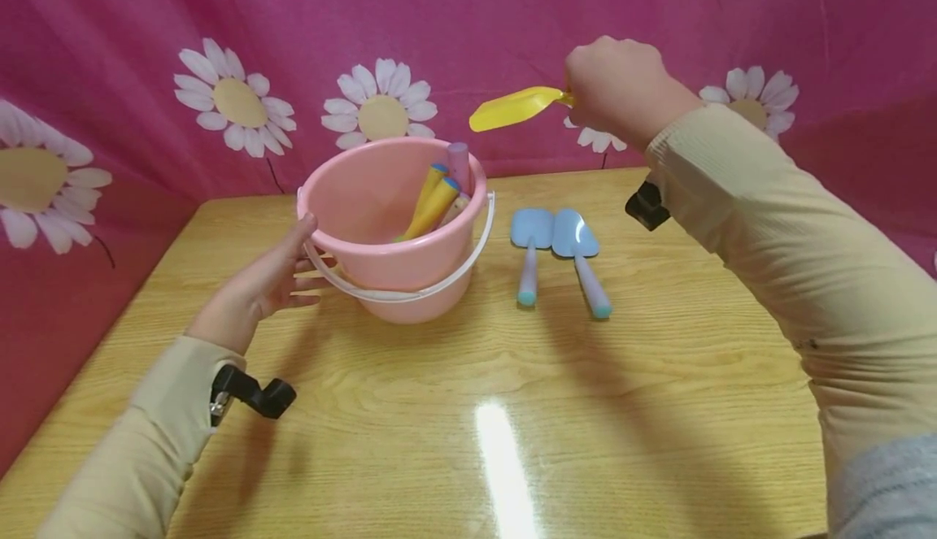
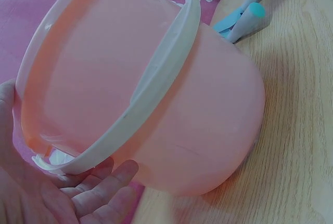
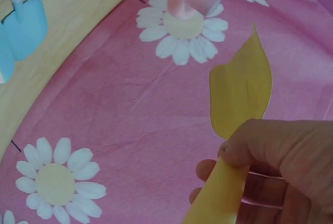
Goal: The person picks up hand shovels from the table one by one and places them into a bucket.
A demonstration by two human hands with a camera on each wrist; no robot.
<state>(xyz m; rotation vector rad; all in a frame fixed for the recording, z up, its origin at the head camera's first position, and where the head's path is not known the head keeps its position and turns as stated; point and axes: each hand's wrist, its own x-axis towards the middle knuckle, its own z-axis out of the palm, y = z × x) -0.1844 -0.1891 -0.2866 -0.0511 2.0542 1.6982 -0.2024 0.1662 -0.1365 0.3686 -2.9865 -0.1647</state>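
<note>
My right hand (image 1: 618, 84) grips a yellow toy shovel (image 1: 516, 108) by its handle, raised above the table to the right of a pink bucket (image 1: 395, 279). In the right wrist view, the thumb lies along the yellow handle near the blade (image 3: 242, 91). My left hand (image 1: 267, 279) rests against the bucket's left side, thumb at the rim and fingers loosely extended below. The white bucket handle (image 2: 161, 86) hangs down across the front. Inside the bucket stand yellow handles (image 1: 435, 206) with blue ends and a purple handle (image 1: 459, 161); their lower parts are hidden.
Two blue shovels, one square-bladed (image 1: 533, 228) and one rounder (image 1: 574, 234), lie side by side on the wooden table (image 1: 410, 433) right of the bucket. A pink cloth (image 1: 512, 19) with daisies hangs behind the table.
</note>
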